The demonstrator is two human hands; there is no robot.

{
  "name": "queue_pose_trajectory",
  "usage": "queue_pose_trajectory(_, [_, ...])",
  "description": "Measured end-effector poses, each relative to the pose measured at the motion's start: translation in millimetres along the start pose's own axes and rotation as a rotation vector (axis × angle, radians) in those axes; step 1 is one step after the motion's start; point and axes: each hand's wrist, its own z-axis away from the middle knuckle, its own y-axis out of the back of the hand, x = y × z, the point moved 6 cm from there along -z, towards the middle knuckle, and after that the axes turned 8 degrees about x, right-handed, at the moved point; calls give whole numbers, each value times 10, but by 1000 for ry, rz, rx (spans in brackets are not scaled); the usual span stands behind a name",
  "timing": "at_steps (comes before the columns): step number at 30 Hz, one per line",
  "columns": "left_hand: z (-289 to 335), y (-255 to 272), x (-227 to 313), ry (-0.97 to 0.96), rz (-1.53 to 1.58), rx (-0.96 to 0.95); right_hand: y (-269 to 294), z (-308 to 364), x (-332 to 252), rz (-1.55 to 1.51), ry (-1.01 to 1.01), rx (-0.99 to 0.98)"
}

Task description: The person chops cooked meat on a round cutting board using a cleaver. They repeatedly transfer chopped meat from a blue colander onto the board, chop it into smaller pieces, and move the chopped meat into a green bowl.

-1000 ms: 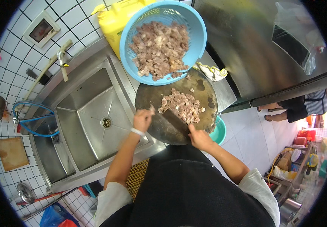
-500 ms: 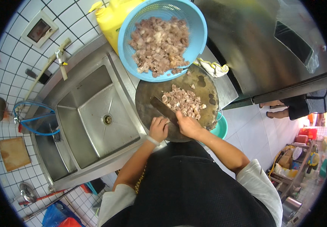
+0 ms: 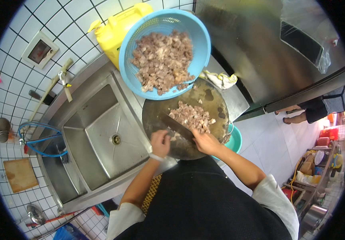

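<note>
Head view shows the left hand [image 3: 160, 143] shifted off the near side of the cleaver [image 3: 176, 126] toward the left edge of the round board [image 3: 152, 114], leaving a pale scrap [image 3: 175, 137] uncovered beside the cleaver; the hand's fingers curl, though blur hides whether they hold anything. At the board's near right, the right hand [image 3: 205, 141] is closed around the cleaver's handle end. Chopped meat [image 3: 190, 114] lies mid-board beyond the cleaver, and a blue colander [image 3: 125, 60] with more overhangs the board's far edge.
</note>
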Motion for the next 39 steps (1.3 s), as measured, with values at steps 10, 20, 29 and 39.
queue_pose_trajectory(10, [-1049,-862,-254,-16,-83,-593,-125,555,-36,83,114,-273])
queue_pose_trajectory(20, [-1658,-273,285,-320,-401,-40,101,583,255,71,-115,-107])
queue_pose_trajectory(29, [-2207,-292,-147,-61,-402,-20,-90,471,-51,94,12,-137])
queue_pose_trajectory(39, [-567,-45,314,87,52,-395,59,314,306,-95,-245,23])
